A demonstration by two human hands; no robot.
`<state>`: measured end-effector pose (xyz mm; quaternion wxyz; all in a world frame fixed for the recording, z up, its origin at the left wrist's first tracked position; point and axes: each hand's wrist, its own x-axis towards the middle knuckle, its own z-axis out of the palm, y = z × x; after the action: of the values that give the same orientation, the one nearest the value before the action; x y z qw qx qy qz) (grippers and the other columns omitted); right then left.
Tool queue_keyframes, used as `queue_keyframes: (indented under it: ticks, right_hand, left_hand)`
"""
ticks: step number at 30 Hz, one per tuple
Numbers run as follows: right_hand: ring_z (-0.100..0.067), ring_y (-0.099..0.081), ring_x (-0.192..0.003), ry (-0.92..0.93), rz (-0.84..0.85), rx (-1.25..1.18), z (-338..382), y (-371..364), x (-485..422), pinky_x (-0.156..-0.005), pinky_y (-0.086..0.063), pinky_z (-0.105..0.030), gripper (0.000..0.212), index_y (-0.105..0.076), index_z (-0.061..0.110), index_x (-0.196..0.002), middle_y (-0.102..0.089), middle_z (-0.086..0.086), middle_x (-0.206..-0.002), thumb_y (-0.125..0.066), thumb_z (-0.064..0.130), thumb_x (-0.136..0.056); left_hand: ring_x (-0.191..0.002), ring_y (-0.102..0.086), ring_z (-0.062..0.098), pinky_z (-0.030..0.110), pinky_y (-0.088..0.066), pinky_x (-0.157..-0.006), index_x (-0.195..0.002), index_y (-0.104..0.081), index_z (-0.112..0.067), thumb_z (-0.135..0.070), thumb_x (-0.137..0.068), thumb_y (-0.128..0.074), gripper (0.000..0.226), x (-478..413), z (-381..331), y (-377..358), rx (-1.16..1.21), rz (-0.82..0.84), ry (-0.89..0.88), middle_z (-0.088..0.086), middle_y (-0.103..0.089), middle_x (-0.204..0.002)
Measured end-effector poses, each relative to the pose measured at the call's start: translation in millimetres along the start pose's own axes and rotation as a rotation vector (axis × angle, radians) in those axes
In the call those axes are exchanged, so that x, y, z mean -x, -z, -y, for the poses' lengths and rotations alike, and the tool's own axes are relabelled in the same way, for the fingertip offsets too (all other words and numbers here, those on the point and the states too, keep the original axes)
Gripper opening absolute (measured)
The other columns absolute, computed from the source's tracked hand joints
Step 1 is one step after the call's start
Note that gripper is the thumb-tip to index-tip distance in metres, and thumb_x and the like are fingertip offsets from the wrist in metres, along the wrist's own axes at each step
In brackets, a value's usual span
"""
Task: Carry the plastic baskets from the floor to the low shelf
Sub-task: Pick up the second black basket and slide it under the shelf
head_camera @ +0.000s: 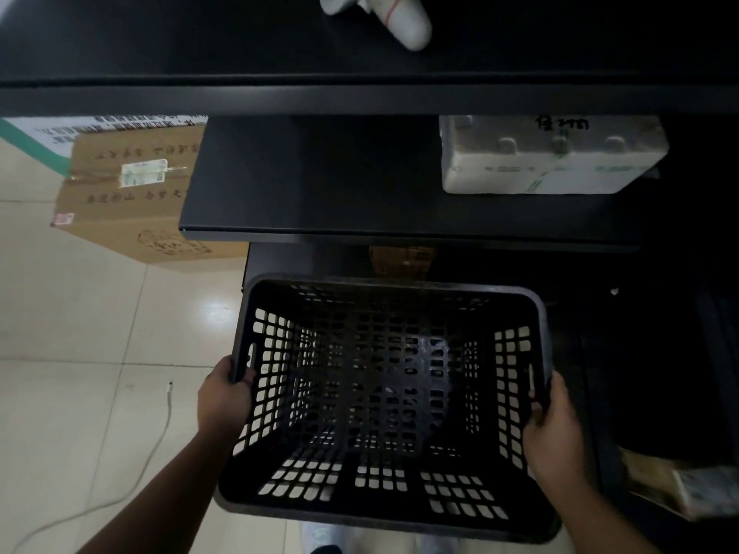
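Note:
A black plastic basket (386,509) with latticed walls is held off the tiled floor, its open top facing me and nothing inside. My left hand (224,397) grips its left rim by the handle slot. My right hand (554,429) grips the right rim at the opposite slot. The basket's far edge is at the front of a black shelving unit, just below the low shelf (320,185). The lowest level behind the basket is dark and mostly hidden.
A white moulded carton (548,153) sits on the right of the low shelf. A cardboard box (132,193) stands on the floor at left. A white cable (160,453) trails over the tiles. White objects (400,14) lie on the top shelf. Boxes (688,489) sit at lower right.

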<state>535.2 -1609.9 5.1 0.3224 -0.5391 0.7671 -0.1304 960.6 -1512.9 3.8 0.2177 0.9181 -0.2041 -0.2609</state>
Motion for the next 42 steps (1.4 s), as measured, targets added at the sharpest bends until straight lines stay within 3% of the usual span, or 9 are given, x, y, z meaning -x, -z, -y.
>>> queue_keyframes:
  ticks: [4,8,15,19,21,24,26,35,42]
  right_hand:
    - [-0.034,-0.055,-0.113,0.001,0.0,-0.003,2,1,2,-0.083,-0.042,-0.039,0.056,-0.033,0.024,-0.145,-0.056,-0.012,-0.129,-0.045,0.006,-0.094]
    - [-0.032,-0.058,-0.109,0.019,-0.004,-0.036,4,4,4,-0.081,-0.043,-0.036,0.056,-0.038,0.026,-0.141,-0.06,-0.009,-0.123,-0.046,0.002,-0.091]
    - [-0.034,-0.057,-0.111,-0.003,-0.002,-0.048,7,5,5,-0.082,-0.044,-0.038,0.061,-0.034,0.029,-0.144,-0.059,-0.011,-0.126,-0.048,0.002,-0.091]
    - [-0.038,-0.052,-0.118,0.003,0.034,-0.001,9,13,3,-0.088,-0.044,-0.043,0.064,-0.025,0.025,-0.15,-0.051,-0.016,-0.137,-0.05,0.009,-0.094]
    - [-0.041,-0.049,-0.119,0.033,0.015,0.051,15,21,4,-0.089,-0.044,-0.045,0.066,-0.025,0.021,-0.151,-0.044,-0.02,-0.141,-0.054,0.011,-0.093]
    - [-0.037,-0.048,-0.121,0.228,-0.026,0.121,34,37,7,-0.094,-0.041,-0.041,0.057,-0.041,0.015,-0.143,-0.041,-0.017,-0.143,-0.059,0.007,-0.089]
    - [-0.034,-0.046,-0.125,0.376,-0.027,0.143,53,49,12,-0.1,-0.038,-0.039,0.046,-0.054,0.009,-0.133,-0.043,-0.016,-0.142,-0.062,0.006,-0.088]
    - [-0.017,-0.037,-0.135,0.723,0.162,0.06,182,108,78,-0.108,-0.033,-0.036,0.046,-0.056,0.017,-0.134,-0.043,0.002,-0.147,-0.061,0.032,-0.091]
    - [-0.008,-0.033,-0.135,1.012,0.325,0.026,311,129,178,-0.104,-0.034,-0.032,0.05,-0.05,0.032,-0.136,-0.035,0.017,-0.147,-0.057,0.046,-0.088]
  left_hand:
    - [-0.067,-0.065,0.025,0.033,-0.048,-0.058,-0.095,-0.064,-0.023,-0.021,-0.094,-0.059,0.005,0,3,-1,0.035,0.031,-0.006,0.0,-0.07,-0.077]
    - [-0.051,-0.061,0.02,0.026,-0.044,-0.047,-0.087,-0.063,-0.026,-0.02,-0.094,-0.06,0.01,0,6,0,0.081,0.042,-0.011,0.003,-0.067,-0.061]
    - [-0.059,-0.065,0.028,0.046,-0.056,-0.059,-0.091,-0.062,-0.026,-0.015,-0.093,-0.059,0.011,-6,8,6,0.11,0.142,0.015,0.005,-0.071,-0.068]
    - [-0.069,-0.062,0.005,0.023,-0.042,-0.056,-0.113,-0.062,-0.027,-0.022,-0.089,-0.065,0.025,-1,9,19,-0.016,0.125,-0.045,-0.004,-0.073,-0.098]
    - [-0.081,-0.063,0.008,0.022,-0.04,-0.066,-0.128,-0.057,-0.028,-0.025,-0.088,-0.069,0.042,5,5,29,-0.057,0.118,-0.088,-0.004,-0.07,-0.118]
    - [-0.118,-0.059,0.025,0.037,-0.043,-0.089,-0.146,-0.045,-0.023,-0.026,-0.087,-0.073,0.066,18,-9,44,-0.068,0.1,-0.147,0.004,-0.059,-0.139]
    - [-0.13,-0.052,0.026,0.041,-0.043,-0.1,-0.148,-0.044,-0.022,-0.026,-0.086,-0.075,0.069,32,-24,57,-0.047,0.085,-0.202,0.005,-0.056,-0.144]
    - [-0.13,-0.052,0.021,0.034,-0.04,-0.105,-0.143,-0.052,-0.022,-0.031,-0.086,-0.076,0.062,128,-76,161,0.086,-0.093,-0.396,0.001,-0.057,-0.142]
    - [-0.129,-0.052,0.017,0.034,-0.041,-0.106,-0.141,-0.054,-0.023,-0.031,-0.087,-0.075,0.059,218,-34,301,0.188,-0.356,-0.316,-0.003,-0.057,-0.141]
